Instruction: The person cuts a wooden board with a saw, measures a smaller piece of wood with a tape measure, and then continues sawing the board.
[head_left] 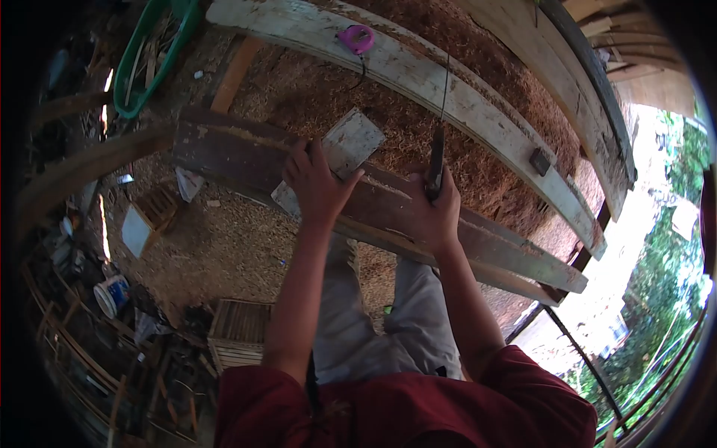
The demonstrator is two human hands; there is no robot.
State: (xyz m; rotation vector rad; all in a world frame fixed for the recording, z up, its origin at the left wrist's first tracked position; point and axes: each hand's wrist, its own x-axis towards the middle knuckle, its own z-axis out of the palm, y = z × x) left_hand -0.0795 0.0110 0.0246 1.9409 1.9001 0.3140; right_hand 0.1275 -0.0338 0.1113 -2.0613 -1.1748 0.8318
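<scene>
A short whitish board (355,140) lies crosswise over a long brown plank (231,153), with both its ends sticking out past the plank's edges. My left hand (320,183) grips across this board, thumb on its right side and fingers on its left. In my right hand (439,209), over the same plank to the right, is a dark-handled saw (437,153). Its long thin blade points away from me and shows edge-on, apart from the whitish board. My fingers around the handle are partly hidden.
Beyond, a long pale plank (299,33) carries a pink tape measure (356,39) and a small dark block (539,161). Wood shavings cover the ground. A green basket (123,93) is at upper left, a small wooden box (153,205) and a slatted crate (240,328) at lower left.
</scene>
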